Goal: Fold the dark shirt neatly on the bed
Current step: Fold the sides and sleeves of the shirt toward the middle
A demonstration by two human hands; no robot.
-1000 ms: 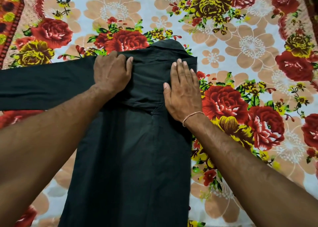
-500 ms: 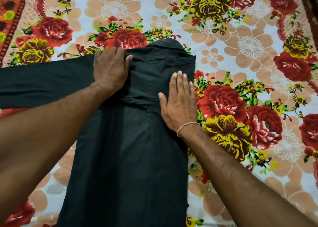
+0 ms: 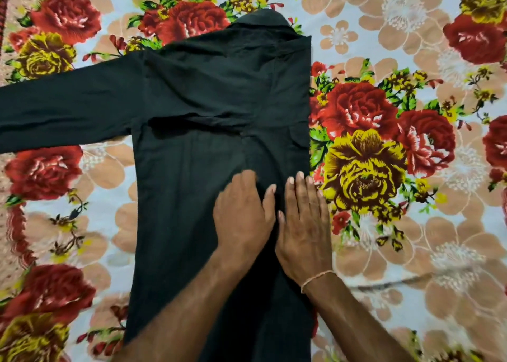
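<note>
Dark shirt [image 3: 192,169] lies flat on floral bedsheet [image 3: 411,252], right side folded in, left sleeve [image 3: 68,109] out; left hand [image 3: 242,219] and right hand [image 3: 303,230] press flat, fingers extended, gripping nothing; smooth fold evenly toward hem.

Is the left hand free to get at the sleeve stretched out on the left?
Probably yes: the left hand lies flat on the shirt, holding nothing, and nothing lies across the sleeve.

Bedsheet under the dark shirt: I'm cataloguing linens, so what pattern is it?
Floral bedsheet: red and yellow roses, peach outlined blossoms, pale ground; head view.
</note>
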